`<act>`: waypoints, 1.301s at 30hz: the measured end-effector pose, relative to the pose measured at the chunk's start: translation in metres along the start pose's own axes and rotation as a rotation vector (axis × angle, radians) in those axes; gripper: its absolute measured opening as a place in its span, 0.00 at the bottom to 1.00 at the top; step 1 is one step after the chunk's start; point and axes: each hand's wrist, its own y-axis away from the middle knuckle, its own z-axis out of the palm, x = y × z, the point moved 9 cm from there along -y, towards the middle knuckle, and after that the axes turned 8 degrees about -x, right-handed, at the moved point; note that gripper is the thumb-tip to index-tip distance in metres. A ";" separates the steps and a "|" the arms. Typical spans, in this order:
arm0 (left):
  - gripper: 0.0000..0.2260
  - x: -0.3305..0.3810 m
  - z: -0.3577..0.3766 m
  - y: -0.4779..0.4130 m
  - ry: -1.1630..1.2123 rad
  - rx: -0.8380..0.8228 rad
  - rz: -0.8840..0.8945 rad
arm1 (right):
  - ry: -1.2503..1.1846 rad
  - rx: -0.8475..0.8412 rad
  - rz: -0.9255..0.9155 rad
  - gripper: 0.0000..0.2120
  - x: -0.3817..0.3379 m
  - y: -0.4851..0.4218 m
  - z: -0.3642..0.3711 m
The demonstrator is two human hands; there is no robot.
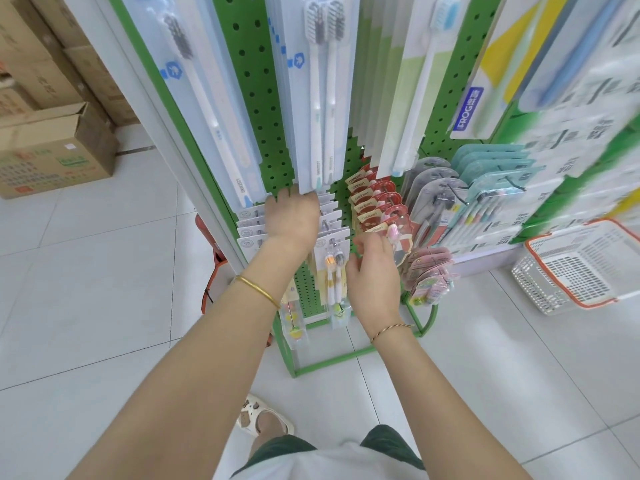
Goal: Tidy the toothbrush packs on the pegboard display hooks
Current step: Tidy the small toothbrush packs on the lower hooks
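Entry: one green pegboard [249, 64] stand, upright on a white tiled floor, which we logged with toothbrush packs hung across its face. High on the pegboard hung tall white twin-brush packs [322, 98]. Below them, low on the pegboard, hung a row of small white-carded packs [249, 233], and to the right of that row a file of red-carded packs [372, 199]. The left hand [292, 216] lay over the white-carded row, knuckles at the lower edge of the tall packs. Its fingers were curled out of sight, so we could not tell whether it gripped anything. The right hand [375, 271] pinched the front pack of the red-carded file between thumb and fingers. To the right of the pegboard, on the floor, stood a white basket [540, 289] with an orange rim. To the pegboard's left stood stacked cardboard boxes [55, 150].
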 end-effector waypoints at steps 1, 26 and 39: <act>0.20 -0.001 0.000 -0.003 0.009 0.015 0.001 | -0.002 -0.008 0.001 0.12 -0.002 -0.001 0.000; 0.11 -0.029 -0.004 0.009 -0.130 0.108 -0.245 | -0.008 -0.013 0.022 0.12 -0.008 0.004 0.007; 0.11 -0.022 0.012 0.046 -0.069 0.295 -0.241 | -0.019 -0.027 -0.003 0.11 -0.002 0.011 0.006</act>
